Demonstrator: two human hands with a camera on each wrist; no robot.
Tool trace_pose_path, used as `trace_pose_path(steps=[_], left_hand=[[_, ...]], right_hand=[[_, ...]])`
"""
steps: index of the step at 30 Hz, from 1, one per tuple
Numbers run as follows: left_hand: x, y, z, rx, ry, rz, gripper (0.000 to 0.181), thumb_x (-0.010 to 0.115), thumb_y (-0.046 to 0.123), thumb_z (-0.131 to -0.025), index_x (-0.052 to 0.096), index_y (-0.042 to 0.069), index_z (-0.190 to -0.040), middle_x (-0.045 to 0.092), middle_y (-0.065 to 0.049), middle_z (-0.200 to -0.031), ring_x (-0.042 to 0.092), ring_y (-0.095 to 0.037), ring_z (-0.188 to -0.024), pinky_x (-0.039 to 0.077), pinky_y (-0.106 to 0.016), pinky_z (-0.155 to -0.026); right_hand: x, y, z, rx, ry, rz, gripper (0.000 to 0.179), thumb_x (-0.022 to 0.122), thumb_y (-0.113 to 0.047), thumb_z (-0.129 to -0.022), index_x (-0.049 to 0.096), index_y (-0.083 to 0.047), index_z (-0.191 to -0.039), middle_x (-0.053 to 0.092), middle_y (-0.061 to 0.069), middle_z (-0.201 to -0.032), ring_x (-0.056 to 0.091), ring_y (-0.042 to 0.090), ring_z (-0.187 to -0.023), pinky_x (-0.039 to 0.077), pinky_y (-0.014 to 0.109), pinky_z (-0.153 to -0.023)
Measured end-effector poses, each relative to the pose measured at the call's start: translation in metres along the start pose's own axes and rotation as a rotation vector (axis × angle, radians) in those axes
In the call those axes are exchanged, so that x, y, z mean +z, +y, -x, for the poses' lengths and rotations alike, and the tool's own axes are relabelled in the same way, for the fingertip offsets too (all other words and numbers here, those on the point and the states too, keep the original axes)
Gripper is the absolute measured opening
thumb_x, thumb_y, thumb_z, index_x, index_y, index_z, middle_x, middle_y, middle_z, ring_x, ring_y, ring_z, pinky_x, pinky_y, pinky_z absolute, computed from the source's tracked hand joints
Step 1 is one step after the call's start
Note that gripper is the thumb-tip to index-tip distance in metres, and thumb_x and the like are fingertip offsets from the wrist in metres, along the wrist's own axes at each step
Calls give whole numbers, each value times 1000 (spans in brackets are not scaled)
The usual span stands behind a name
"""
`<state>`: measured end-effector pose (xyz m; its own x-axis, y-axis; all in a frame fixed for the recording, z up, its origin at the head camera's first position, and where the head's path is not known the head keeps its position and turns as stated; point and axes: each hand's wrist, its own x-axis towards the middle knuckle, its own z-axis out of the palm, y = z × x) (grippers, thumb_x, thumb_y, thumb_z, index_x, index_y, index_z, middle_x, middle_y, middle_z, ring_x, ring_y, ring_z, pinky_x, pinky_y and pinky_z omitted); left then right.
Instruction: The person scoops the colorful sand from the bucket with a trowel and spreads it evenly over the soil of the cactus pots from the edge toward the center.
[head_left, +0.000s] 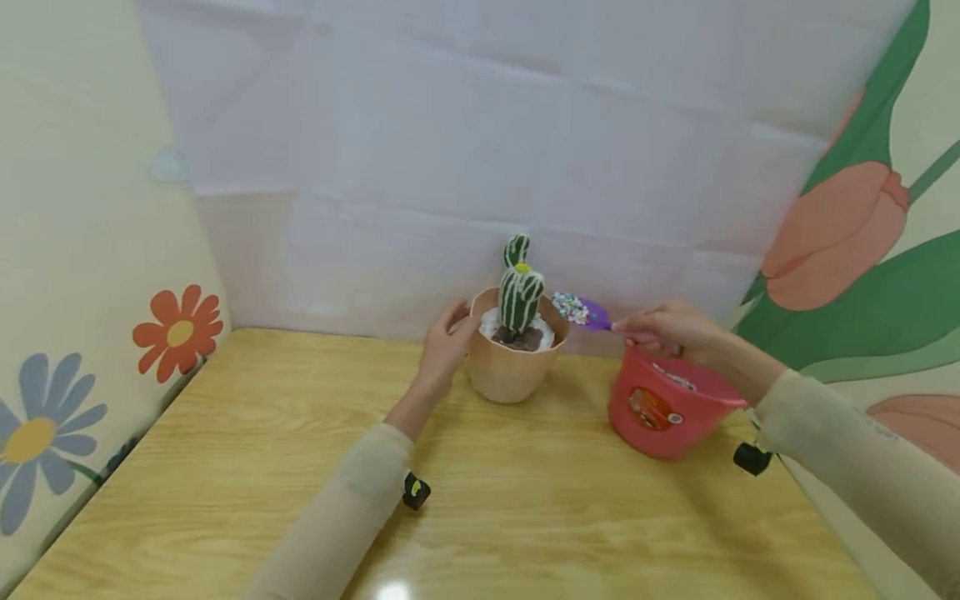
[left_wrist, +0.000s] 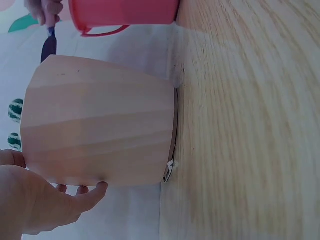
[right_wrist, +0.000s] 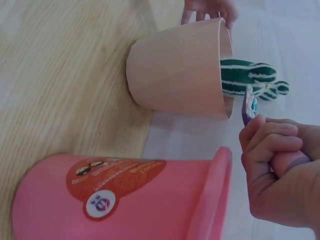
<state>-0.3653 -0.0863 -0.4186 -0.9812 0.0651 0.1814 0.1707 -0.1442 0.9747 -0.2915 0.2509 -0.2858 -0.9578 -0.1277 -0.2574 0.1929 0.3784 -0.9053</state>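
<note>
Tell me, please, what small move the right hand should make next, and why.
I would probably have the right hand ease the scoop slightly left, further over the pot: its blade is loaded with coloured granules and sits by the pot's rim, so tipping it there could spill some outside, while the left hand touches the pot's opposite side.

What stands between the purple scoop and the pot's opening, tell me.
Nothing visible: the scoop, in the right hand, is higher than the pot and just beside its opening. The cactus stands farther in, inside the pot.
</note>
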Motion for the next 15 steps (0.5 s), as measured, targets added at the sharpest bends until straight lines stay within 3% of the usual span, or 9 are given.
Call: trace_pose_path(steps=[6, 15], left_hand=[[2, 0, 3, -5, -5, 28, 58, 67, 39, -98, 54, 12, -148, 51, -7, -150, 52, -26, -131, 51, -46, -99], [0, 1, 4, -11, 2, 36, 56, 69, 39, -97, 58, 14, -145, 54, -7, -147, 56, -25, -127, 53, -46, -96]], right_hand=[[11, -5, -8, -3, 32, 133, 26, 70, -24, -98, 73, 1, -92, 59, 3, -67, 40, 7, -49, 31, 19, -44], [20, -12, -23, 0, 100, 302, 30, 70, -26, -98, 74, 3, -102, 68, 6, -76, 46, 7, -52, 38, 20, -44]])
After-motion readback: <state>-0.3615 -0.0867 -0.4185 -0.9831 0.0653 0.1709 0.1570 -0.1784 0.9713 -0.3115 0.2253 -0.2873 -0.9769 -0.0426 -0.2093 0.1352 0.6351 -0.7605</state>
